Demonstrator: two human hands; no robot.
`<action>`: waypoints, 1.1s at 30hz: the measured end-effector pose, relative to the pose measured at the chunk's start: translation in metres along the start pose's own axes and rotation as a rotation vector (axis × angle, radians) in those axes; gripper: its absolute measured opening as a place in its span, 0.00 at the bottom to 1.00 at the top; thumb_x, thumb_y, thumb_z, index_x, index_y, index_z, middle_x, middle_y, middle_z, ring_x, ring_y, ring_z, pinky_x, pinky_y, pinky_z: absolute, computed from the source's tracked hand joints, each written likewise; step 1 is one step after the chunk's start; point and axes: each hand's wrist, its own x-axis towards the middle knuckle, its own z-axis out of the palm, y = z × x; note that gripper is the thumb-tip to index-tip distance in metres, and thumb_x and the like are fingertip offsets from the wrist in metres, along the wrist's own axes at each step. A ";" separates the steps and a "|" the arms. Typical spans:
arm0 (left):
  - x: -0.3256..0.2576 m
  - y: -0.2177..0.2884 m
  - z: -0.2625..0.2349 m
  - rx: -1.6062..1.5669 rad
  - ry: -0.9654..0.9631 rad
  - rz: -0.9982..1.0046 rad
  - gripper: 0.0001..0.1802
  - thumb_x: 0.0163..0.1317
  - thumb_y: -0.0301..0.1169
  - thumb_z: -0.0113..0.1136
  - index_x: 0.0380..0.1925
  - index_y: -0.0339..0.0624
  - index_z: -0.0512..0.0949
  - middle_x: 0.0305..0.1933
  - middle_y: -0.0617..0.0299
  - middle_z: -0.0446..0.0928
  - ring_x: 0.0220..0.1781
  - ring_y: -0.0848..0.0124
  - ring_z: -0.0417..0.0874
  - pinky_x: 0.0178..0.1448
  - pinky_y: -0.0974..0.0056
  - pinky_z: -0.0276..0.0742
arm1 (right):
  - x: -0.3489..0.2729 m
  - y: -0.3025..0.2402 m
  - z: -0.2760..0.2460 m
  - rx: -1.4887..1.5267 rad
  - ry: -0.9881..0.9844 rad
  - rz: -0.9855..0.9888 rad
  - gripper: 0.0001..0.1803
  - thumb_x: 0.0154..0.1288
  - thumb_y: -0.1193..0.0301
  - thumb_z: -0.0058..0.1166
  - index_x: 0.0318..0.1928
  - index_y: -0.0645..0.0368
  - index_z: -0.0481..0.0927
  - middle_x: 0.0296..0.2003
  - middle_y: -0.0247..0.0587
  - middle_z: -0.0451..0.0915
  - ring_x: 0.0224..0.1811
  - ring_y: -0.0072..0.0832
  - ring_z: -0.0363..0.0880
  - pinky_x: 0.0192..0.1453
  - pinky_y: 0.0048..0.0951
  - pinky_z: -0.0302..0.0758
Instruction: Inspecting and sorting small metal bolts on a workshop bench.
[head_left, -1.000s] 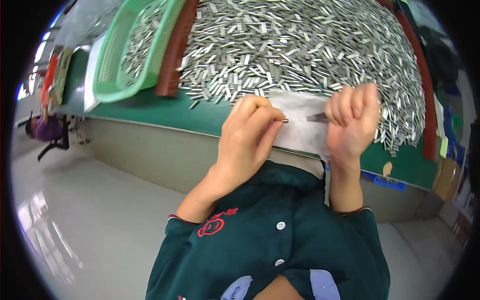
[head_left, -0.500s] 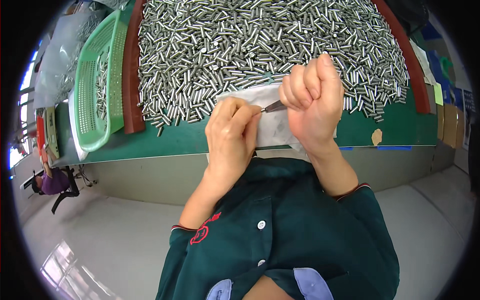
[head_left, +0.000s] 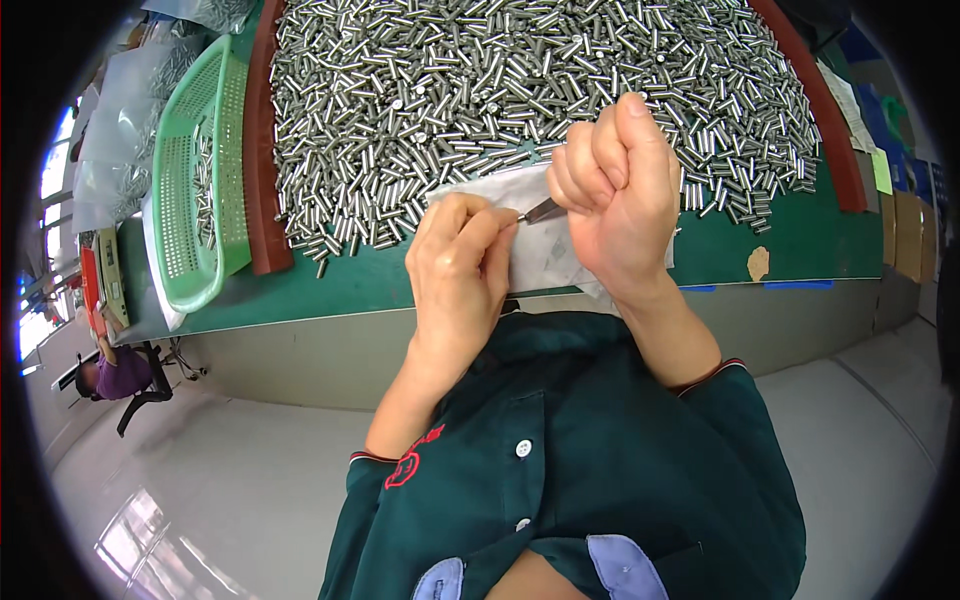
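My left hand point(head_left: 452, 262) is closed in a pinch, with the bright end of a small metal pin point(head_left: 521, 217) just showing at its fingertips. My right hand point(head_left: 625, 205) makes a fist, thumb up, around a tool with a tapered grey metal blade point(head_left: 543, 209); its handle is hidden inside the fist. The blade's tip meets the pin's end, or nearly so. Below both hands a white cloth or paper sheet point(head_left: 545, 262) lies at the table's near edge. Just beyond spreads a thick heap of short shiny metal pins point(head_left: 520, 90).
Red-brown rails point(head_left: 262, 170) flank the heap on the green table point(head_left: 340, 295). On the left stands a green plastic basket point(head_left: 235, 235) with some pins in it, near clear plastic bags point(head_left: 120, 150). A seated person in purple point(head_left: 122, 372) is at far left. Cardboard boxes point(head_left: 908, 235) stand right.
The view has shifted slightly. My right fist and the blade have moved a little left and up; my left hand keeps its pinch at nearly the same spot.
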 end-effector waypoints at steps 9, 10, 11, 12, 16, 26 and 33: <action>0.003 -0.001 0.000 -0.015 -0.021 0.000 0.05 0.42 0.18 0.58 0.21 0.36 0.73 0.21 0.59 0.67 0.24 0.63 0.69 0.27 0.63 0.65 | 0.000 0.003 0.002 -0.032 0.008 0.001 0.23 0.67 0.63 0.28 0.13 0.52 0.54 0.07 0.28 0.52 0.10 0.15 0.42 0.14 0.20 0.44; 0.003 -0.002 0.000 -0.023 -0.025 0.003 0.05 0.41 0.18 0.58 0.21 0.36 0.73 0.21 0.59 0.67 0.24 0.62 0.69 0.27 0.63 0.64 | 0.000 0.004 0.003 -0.034 0.009 0.003 0.23 0.67 0.63 0.28 0.13 0.52 0.54 0.07 0.28 0.52 0.10 0.15 0.42 0.14 0.20 0.44; 0.004 -0.002 0.000 -0.026 -0.027 -0.001 0.05 0.41 0.18 0.58 0.21 0.36 0.73 0.21 0.59 0.67 0.24 0.62 0.69 0.27 0.63 0.64 | -0.001 0.005 0.004 -0.077 0.008 -0.016 0.23 0.67 0.62 0.28 0.13 0.52 0.54 0.07 0.28 0.52 0.10 0.15 0.42 0.14 0.20 0.44; 0.004 -0.003 0.000 -0.037 -0.030 -0.003 0.05 0.41 0.17 0.57 0.20 0.36 0.73 0.21 0.59 0.67 0.23 0.62 0.69 0.26 0.62 0.64 | -0.001 0.006 0.006 -0.120 0.007 -0.034 0.23 0.67 0.62 0.28 0.13 0.53 0.54 0.08 0.28 0.52 0.10 0.15 0.42 0.14 0.19 0.43; 0.006 -0.004 0.001 -0.051 -0.036 0.001 0.06 0.40 0.16 0.57 0.20 0.35 0.72 0.20 0.58 0.67 0.23 0.61 0.69 0.26 0.62 0.64 | -0.001 0.007 0.014 -0.218 -0.018 -0.067 0.22 0.67 0.63 0.29 0.14 0.53 0.54 0.08 0.27 0.51 0.10 0.15 0.43 0.14 0.19 0.44; 0.004 0.001 0.000 0.001 -0.008 0.062 0.03 0.41 0.17 0.55 0.18 0.34 0.71 0.21 0.56 0.68 0.25 0.59 0.70 0.27 0.60 0.66 | -0.005 0.018 0.020 -0.404 -0.143 -0.234 0.21 0.66 0.66 0.34 0.15 0.56 0.56 0.11 0.27 0.54 0.14 0.13 0.48 0.16 0.19 0.48; -0.003 -0.002 0.007 -0.042 0.055 0.023 0.03 0.41 0.18 0.57 0.18 0.34 0.73 0.21 0.56 0.70 0.25 0.59 0.73 0.29 0.60 0.68 | 0.003 0.003 0.007 -0.036 0.061 -0.073 0.23 0.66 0.63 0.32 0.12 0.52 0.52 0.07 0.26 0.50 0.09 0.15 0.42 0.13 0.20 0.43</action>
